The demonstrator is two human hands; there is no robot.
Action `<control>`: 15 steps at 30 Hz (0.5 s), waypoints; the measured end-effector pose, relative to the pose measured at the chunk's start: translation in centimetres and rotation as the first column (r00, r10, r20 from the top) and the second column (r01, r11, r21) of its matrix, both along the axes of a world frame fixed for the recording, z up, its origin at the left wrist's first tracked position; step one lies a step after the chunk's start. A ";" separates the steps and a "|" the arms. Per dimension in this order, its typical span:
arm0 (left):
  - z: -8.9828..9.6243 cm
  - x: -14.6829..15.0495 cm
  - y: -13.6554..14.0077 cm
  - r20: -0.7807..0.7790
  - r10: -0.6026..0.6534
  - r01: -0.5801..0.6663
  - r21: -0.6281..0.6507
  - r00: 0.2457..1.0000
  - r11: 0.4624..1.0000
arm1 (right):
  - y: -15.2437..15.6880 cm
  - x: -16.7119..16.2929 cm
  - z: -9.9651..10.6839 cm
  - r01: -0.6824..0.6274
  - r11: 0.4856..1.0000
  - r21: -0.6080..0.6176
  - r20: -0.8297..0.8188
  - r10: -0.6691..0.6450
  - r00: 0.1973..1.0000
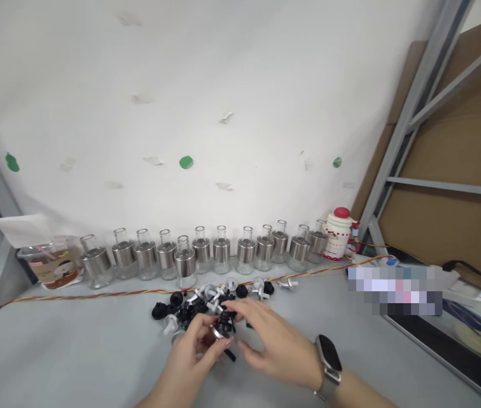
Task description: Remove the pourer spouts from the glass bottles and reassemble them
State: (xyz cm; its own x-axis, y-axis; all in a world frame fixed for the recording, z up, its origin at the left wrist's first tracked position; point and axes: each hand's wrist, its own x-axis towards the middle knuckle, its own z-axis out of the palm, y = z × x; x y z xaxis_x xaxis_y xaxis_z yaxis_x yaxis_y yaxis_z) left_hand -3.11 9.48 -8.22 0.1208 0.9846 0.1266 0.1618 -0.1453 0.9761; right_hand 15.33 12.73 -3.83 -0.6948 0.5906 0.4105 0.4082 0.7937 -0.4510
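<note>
My left hand (195, 348) is closed, thumb and fingers pinching a black-and-silver bottle spout (224, 324) above the table. Over its right side reaches my right hand (272, 337), with thumb and fingers apart. Its fingertips are close to the top of the black part; whether they touch it is hard to tell. Just behind both hands lies a loose pile of black caps (160, 310) and silver spout pieces (210, 294), partly hidden by my fingers. A short black strip (229, 355) shows below the held spout.
Several glass bottles with steel sleeves (184, 263) stand in a row along the wall. A twisted red-yellow wire (125, 293) runs before them. A drink cup (53, 269) is at left, a white red-topped bottle (337, 235) at right. A black-edged flat panel (444, 357) lies far right.
</note>
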 end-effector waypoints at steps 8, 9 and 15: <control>0.0 -0.1 -0.1 -0.088 0.033 -0.030 0.028 0.996 0.999 | -0.3 -1.5 -1.3 0.090 0.960 0.265 0.209 -0.149 0.966; 0.0 -0.1 -0.1 -0.095 0.031 -0.029 0.027 0.995 0.999 | -0.4 -1.6 -1.5 0.082 0.963 0.259 0.211 -0.139 0.968; 0.5 -0.2 -0.2 -0.049 -0.025 0.026 0.036 0.999 0.999 | -0.6 -1.5 -2.0 0.045 0.997 0.061 0.035 -0.048 0.998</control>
State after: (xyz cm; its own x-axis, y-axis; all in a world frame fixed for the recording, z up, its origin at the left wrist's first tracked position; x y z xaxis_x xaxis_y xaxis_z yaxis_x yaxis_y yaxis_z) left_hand -3.28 9.26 -7.69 0.1526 0.9759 0.1557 0.2044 -0.1853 0.9612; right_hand 13.81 12.11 -5.80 -0.6823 0.5975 0.4212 0.4606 0.7988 -0.3870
